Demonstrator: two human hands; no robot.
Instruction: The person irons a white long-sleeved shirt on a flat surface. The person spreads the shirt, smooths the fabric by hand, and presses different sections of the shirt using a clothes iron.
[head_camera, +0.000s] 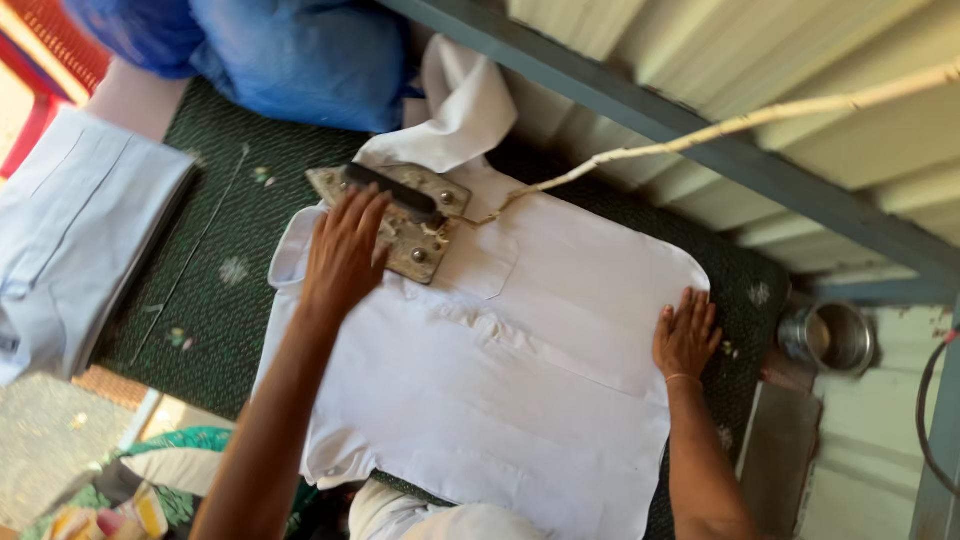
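Observation:
A white shirt (520, 380) lies spread flat on a dark green patterned cloth (210, 270). A heavy metal iron (415, 235) with a black handle rests on the shirt's upper part, near the collar. My left hand (345, 250) reaches over the iron's near side, fingers spread, with the fingertips at the black handle and not closed around it. My right hand (687, 335) lies flat, palm down, on the shirt's right edge. A pale cord (720, 128) runs from the iron up to the right.
A stack of folded light-blue garments (70, 240) sits at the left. A blue bag (290, 55) lies at the top. A steel cup (828, 338) stands right of the cloth. A corrugated wall with a grey beam (700, 130) runs behind.

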